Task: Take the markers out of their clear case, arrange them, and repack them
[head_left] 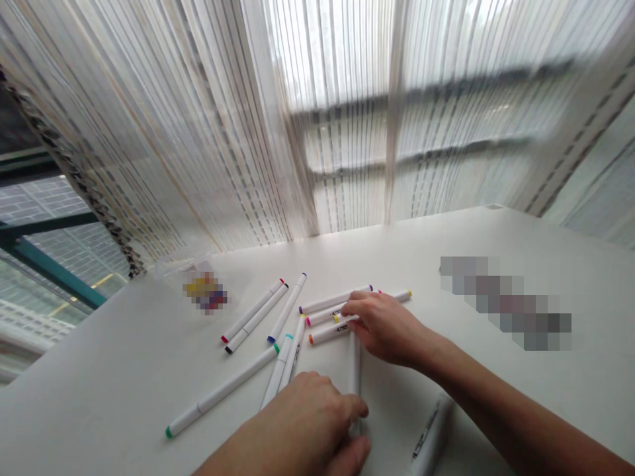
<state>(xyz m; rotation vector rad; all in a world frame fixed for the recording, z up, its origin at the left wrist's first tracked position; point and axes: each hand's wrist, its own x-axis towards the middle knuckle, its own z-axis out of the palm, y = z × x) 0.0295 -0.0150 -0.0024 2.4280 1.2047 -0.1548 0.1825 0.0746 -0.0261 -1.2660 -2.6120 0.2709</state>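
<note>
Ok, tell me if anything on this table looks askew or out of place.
The white marker pens with coloured caps lie scattered at different angles on the white table. One more sits apart near the right forearm. Right hand rests on a cluster; nothing spilled or broken.

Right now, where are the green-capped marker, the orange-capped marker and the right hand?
green-capped marker (218, 393): head view, mid-barrel.
orange-capped marker (327, 334): head view, barrel near the cap.
right hand (384, 327): head view, back of the hand.
</note>
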